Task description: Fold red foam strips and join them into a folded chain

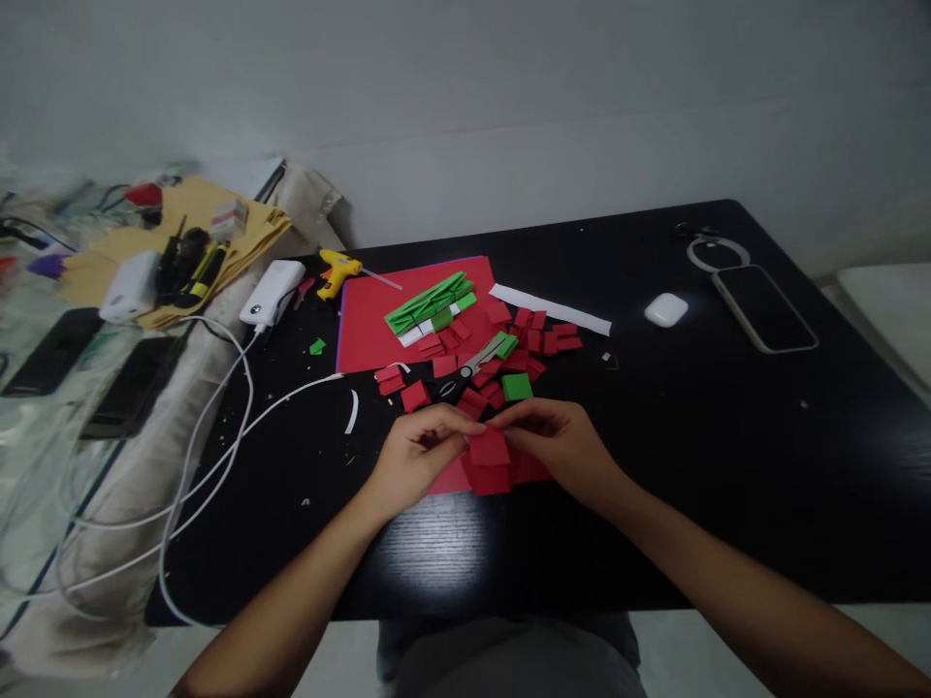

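Between my two hands, near the table's front edge, is a folded piece of red paper (489,448). My left hand (429,446) pinches its upper left corner with thumb and forefinger. On the upper right corner, my right hand (557,441) grips it the same way. More red paper lies beneath it. Just beyond my fingers are several small red paper pieces (516,359), a green paper square (517,387) and scissors (476,364) with their blades pointing away to the right. Farther back, pleated green paper strips (431,302) rest on a red sheet (364,330).
A yellow glue gun (337,273) and a white power bank (272,293) with a white cable (247,436) are at the left. A white paper strip (551,308) lies behind the red pieces. Rightward are a white earbud case (666,310) and a phone (765,308).
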`<action>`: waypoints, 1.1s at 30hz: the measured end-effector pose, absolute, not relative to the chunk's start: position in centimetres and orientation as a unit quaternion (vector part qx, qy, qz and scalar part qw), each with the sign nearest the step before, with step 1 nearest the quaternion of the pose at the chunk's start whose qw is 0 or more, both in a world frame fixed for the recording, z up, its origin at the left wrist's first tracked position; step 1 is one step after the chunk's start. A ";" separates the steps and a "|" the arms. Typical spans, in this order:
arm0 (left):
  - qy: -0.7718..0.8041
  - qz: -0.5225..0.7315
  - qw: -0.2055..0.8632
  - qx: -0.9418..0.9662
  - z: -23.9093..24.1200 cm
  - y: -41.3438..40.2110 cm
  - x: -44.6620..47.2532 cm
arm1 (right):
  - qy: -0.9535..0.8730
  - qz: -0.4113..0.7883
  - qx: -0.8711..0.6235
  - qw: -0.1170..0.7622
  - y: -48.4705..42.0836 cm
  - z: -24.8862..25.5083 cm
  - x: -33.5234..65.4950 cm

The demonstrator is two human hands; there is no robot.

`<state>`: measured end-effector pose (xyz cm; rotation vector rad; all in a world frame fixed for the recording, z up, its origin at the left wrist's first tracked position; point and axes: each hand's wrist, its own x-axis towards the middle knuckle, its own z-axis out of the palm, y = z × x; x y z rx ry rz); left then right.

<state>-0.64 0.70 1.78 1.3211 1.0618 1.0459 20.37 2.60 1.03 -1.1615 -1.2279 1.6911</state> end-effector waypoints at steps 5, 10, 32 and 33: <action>0.433 0.446 0.544 0.564 2.0 0.7 -0.7 | -0.469 0.666 -0.443 0.374 2.5 1.5 20.5; 0.464 0.450 0.530 0.549 2.0 0.7 -0.6 | -0.486 0.686 -0.400 0.364 2.6 1.8 20.7; 0.467 0.479 0.472 0.575 0.7 -0.1 0.1 | -0.503 0.643 -0.410 0.406 1.9 0.8 19.9; 0.464 0.482 0.479 0.568 0.7 -0.1 0.1 | -0.510 0.638 -0.411 0.404 1.9 0.9 20.0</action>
